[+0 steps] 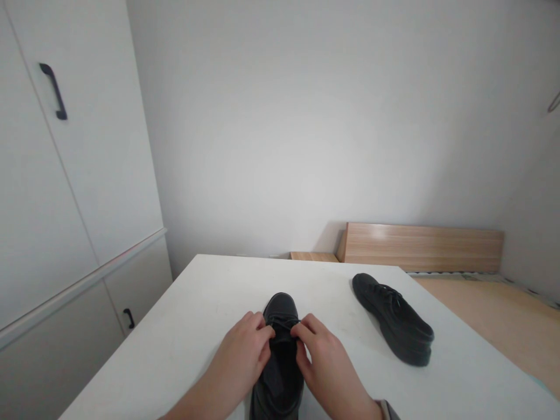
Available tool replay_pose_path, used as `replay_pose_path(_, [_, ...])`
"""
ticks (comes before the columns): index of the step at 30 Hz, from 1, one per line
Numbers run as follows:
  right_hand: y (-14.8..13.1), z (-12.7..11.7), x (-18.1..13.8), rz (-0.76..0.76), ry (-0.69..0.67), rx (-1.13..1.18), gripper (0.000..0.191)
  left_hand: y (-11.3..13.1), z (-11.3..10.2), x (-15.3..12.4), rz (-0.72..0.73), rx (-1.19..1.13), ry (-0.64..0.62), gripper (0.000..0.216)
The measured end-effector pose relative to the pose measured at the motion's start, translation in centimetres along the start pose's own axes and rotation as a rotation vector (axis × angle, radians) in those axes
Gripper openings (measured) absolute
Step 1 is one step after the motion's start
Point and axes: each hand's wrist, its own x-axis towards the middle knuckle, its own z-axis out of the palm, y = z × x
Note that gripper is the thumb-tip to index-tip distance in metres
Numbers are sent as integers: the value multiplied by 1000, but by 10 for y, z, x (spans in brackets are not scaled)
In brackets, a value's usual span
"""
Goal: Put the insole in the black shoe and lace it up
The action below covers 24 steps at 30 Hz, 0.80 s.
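Note:
A black shoe (280, 309) lies on the white table (196, 315) in front of me, toe pointing away. My left hand (240, 356) and my right hand (324, 361) meet over its lacing area, fingertips pinching the black laces (283, 328) from either side. The shoe's heel and opening sit between my wrists and are partly hidden. A second black shoe (394, 318) lies to the right on the table, toe pointing to the far left, untouched by either hand.
White cabinets with black handles (55, 90) stand close on the left. A plain white wall is behind the table. A wooden bed frame and headboard (424, 245) lie beyond the table's far right edge.

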Motion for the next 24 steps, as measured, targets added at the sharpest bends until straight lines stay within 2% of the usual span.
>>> replay_pose_path(3, [0, 4, 4, 20, 7, -77, 31, 1, -1, 2, 17, 3, 15, 28])
replay_pose_path(5, [0, 2, 6, 20, 12, -76, 29, 2, -5, 3, 31, -85, 48, 25])
replay_pose_path(8, [-3, -8, 10, -23, 85, 73, 27, 6, -17, 4, 38, -389, 178, 21])
replay_pose_path(10, [-6, -17, 14, -60, 185, 250, 22, 9, -24, 8, 40, -618, 303, 17])
replay_pose_path(12, [-10, -25, 19, -79, 299, 405, 17, 11, -28, 12, 28, -817, 360, 16])
replay_pose_path(14, [-13, -29, 22, -69, 366, 519, 14, 12, -26, 18, -21, -1003, 304, 19])
replay_pose_path(17, [-14, -28, 26, -35, 343, 659, 11, 11, -18, 26, -96, -1175, 169, 23])
replay_pose_path(24, [-1, -21, 33, -49, 303, 862, 9, 11, -10, 34, -88, -1245, 11, 28])
